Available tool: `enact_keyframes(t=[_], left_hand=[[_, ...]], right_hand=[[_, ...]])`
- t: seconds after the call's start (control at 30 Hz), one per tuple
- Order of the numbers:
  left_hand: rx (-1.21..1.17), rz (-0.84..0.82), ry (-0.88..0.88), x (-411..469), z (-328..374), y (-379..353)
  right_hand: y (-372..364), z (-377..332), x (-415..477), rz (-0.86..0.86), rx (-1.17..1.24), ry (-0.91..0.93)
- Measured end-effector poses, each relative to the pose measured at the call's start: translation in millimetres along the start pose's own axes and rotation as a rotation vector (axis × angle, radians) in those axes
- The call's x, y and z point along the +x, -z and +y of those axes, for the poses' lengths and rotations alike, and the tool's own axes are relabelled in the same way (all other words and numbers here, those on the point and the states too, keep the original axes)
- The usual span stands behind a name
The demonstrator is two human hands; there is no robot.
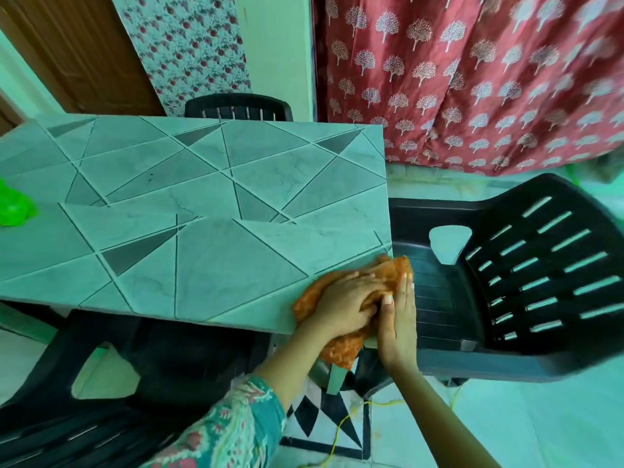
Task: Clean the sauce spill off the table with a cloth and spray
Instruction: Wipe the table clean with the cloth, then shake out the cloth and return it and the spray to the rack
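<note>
Two hands meet at the bench [202, 265] corner — left hand [344, 300] grips the bunched orange cloth [393, 270], right hand [398, 319] flat, fingers straight, alongside. Wipe inward, folding the cloth — nothing should drop over the edge.

orange crumpled cloth [339, 349]: middle hidden under left hand [341, 305] | bright green object [13, 207] far left of hand: cut off, unidentifiable | black slatted plastic chair [540, 265] right of hand: blurred

Head-worn view, close, steeply down onto table [216, 265]
</note>
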State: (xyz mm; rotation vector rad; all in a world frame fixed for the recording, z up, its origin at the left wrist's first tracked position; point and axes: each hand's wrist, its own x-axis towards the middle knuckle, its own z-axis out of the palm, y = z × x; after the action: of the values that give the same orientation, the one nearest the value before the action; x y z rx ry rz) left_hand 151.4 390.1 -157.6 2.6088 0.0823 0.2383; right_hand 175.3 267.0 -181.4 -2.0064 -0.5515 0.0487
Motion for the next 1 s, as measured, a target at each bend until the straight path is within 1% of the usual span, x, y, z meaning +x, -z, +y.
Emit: enact_keyframes(t=[0.07, 0.13, 0.27, 0.33, 0.43, 0.53, 0.63, 0.7, 0.8, 0.9, 1.0], left_hand=[[-0.141, 0.108, 0.106, -23.3, 15.9, -5.7], [-0.304, 0.139, 0.217, -44.0, 26.8, -1.4], [-0.653, 0.068, 0.425, -72.6, 30.8, 32.5], [-0.694, 0.116, 0.495, -77.1, 23.3, 59.8], [-0.711, 0.244, 0.578, -75.4, 13.6, 104.6], [-0.728, 0.347, 0.653, -63.8, 9.0, 141.3], [-0.808, 0.446, 0.698, -56.7, 15.9, 166.2], [-0.871, 0.465, 0.731, -55.1, 21.9, 173.2], [-0.921, 0.493, 0.752, -63.4, 39.0, 173.5], [-0.873, 0.510, 0.793, -74.5, 46.8, 167.4], [-0.832, 0.503, 0.828, -84.1, 63.1, 164.9]], right_hand=[[-1.0, -11.7, 3.1, 0.058, 0.080, -0.024], [-1.5, -26.2, 3.8, 0.083, 0.159, -0.031], [0.1, -56.6, 10.7, -0.045, 0.326, -0.065], [0.4, -71.3, 18.3, -0.089, 0.345, -0.058], [-2.0, -88.5, 28.8, -0.137, 0.374, -0.049], [-6.0, -108.6, 35.1, -0.231, 0.387, -0.006], [-2.3, -134.0, 36.9, -0.373, 0.377, 0.080], [-0.4, -141.8, 38.7, -0.433, 0.369, 0.136], [10.3, -142.2, 40.1, -0.454, 0.342, 0.172], [19.8, -135.6, 40.4, -0.485, 0.257, 0.214], [34.2, -130.4, 37.5, -0.525, 0.268, 0.240]])
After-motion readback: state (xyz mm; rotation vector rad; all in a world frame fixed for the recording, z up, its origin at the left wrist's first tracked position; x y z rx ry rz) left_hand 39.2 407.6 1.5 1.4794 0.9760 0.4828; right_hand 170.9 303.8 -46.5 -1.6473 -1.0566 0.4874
